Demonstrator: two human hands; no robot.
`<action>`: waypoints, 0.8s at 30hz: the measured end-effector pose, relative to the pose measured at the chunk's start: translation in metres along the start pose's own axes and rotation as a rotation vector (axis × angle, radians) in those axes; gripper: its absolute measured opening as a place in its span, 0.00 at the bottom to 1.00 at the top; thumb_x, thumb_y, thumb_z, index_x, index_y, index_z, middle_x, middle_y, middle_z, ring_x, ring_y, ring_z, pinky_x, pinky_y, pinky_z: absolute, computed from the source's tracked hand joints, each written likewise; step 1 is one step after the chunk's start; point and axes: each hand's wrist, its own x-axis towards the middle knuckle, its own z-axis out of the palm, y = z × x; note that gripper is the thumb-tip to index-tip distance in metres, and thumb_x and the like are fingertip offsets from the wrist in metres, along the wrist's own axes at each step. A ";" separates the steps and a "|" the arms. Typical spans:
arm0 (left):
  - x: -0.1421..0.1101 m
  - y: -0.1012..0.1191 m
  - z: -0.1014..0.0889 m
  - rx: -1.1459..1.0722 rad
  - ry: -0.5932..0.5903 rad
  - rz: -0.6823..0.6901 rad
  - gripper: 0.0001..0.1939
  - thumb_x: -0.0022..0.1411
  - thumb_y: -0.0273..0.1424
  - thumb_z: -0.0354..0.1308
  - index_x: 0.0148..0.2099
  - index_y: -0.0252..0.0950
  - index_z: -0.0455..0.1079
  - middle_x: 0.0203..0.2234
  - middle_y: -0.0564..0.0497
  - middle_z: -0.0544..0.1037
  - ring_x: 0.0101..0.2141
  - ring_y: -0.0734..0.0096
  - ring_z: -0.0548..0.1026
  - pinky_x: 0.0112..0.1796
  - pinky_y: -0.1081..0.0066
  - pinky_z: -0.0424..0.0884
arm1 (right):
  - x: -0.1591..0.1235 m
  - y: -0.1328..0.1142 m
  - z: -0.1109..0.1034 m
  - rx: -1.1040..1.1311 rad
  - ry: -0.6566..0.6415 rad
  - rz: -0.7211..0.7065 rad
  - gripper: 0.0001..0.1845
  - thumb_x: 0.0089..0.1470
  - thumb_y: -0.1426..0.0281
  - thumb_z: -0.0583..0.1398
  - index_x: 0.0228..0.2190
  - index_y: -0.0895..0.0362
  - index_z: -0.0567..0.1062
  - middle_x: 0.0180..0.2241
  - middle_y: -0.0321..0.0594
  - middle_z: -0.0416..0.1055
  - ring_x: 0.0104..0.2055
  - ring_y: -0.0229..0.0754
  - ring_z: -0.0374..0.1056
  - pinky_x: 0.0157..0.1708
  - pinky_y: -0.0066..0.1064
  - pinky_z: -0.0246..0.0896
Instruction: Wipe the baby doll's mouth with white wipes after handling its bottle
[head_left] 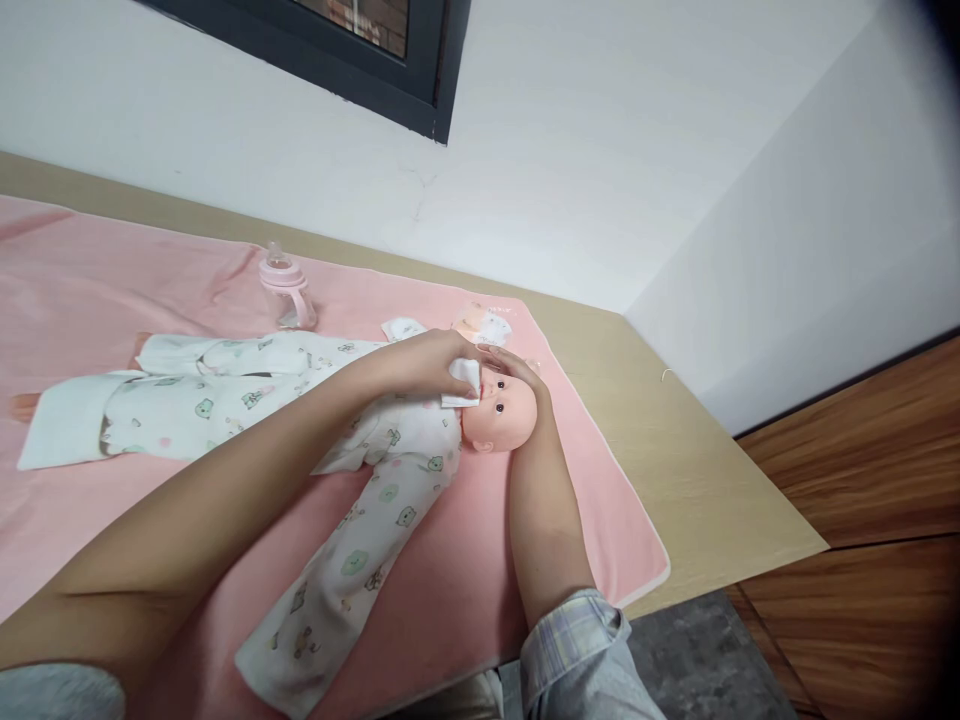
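Note:
A baby doll (510, 425) lies on its back on a pink mat (427, 600), its bald head toward the right. It wears white pyjamas (390, 490) printed with small animals. My left hand (435, 360) reaches across the doll's chest and pinches a folded white tissue (466, 378) at its mouth and chin. Curved around the far side of the head is my right hand (521, 365), its fingers along the cheek and its wrist by the crown. The palm side of that hand is hidden.
A pink-lidded baby bottle (289, 290) stands on the mat beyond the doll's legs. Behind the doll's head lies a small printed packet (484, 322). The tan tabletop (637, 420) extends past the mat, with a white wall (555, 150) behind and wooden panels (862, 500) at right.

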 end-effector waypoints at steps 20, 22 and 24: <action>0.003 -0.006 -0.001 0.164 0.102 -0.017 0.07 0.54 0.36 0.58 0.31 0.37 0.72 0.26 0.51 0.77 0.29 0.62 0.74 0.28 0.70 0.59 | 0.009 0.009 -0.006 0.094 -0.044 -0.019 0.19 0.49 0.59 0.66 0.43 0.51 0.74 0.53 0.38 0.74 0.59 0.47 0.68 0.59 0.43 0.65; 0.003 -0.006 -0.001 0.166 0.110 -0.022 0.07 0.54 0.35 0.58 0.31 0.37 0.71 0.25 0.51 0.77 0.28 0.63 0.73 0.28 0.70 0.59 | 0.009 0.008 -0.007 0.084 -0.047 -0.015 0.19 0.49 0.59 0.66 0.43 0.51 0.75 0.53 0.38 0.74 0.59 0.47 0.68 0.60 0.44 0.64; 0.003 -0.005 0.000 0.158 0.131 -0.021 0.07 0.54 0.35 0.58 0.31 0.37 0.72 0.26 0.51 0.77 0.29 0.63 0.73 0.28 0.70 0.59 | 0.008 0.007 -0.006 0.072 -0.045 -0.027 0.18 0.49 0.59 0.66 0.42 0.51 0.75 0.52 0.38 0.75 0.58 0.47 0.68 0.61 0.44 0.63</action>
